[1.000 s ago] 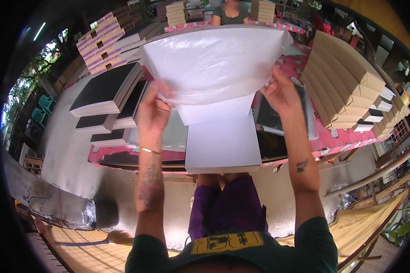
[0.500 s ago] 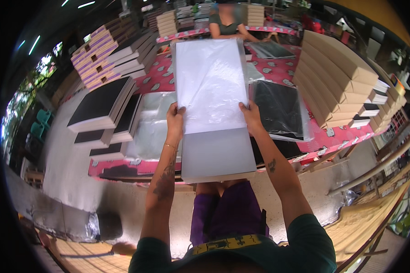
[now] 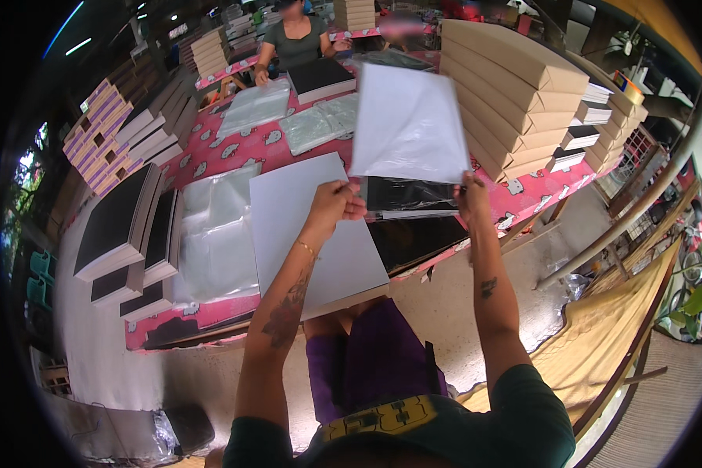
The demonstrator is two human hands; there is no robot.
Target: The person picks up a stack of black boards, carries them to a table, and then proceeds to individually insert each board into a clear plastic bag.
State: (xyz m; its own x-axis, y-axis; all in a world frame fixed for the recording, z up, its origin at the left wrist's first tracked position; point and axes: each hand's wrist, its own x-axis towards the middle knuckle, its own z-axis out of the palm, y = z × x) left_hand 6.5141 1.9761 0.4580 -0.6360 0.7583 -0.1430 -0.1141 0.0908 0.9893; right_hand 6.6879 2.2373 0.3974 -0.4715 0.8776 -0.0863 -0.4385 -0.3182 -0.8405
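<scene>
My right hand [image 3: 473, 199] is closed on the lower right corner of a white paper pack in clear plastic [image 3: 409, 125], which is raised and tilted above the table. Close to the pack's lower left corner, my left hand [image 3: 338, 205] has its fingers loosely bent and apart, with nothing visibly held. Below that hand lies a stack of large pale grey sheets [image 3: 312, 242] at the table's near edge. Partly hidden under the raised pack is a black pack in clear plastic [image 3: 413, 196], with a dark board [image 3: 417, 242] in front of it.
Clear plastic sleeves [image 3: 214, 242] and black-topped paper stacks [image 3: 121, 222] are on the left. Tall brown-wrapped packages [image 3: 515, 101] stand on the right of the pink patterned table [image 3: 277, 160]. Across it, a co-worker [image 3: 296, 43] reaches toward more sleeves [image 3: 253, 108].
The white pack has moved off the grey stack to the right and tilted. My left hand has come away from its edge; my right hand still grips it. The view has turned right.
</scene>
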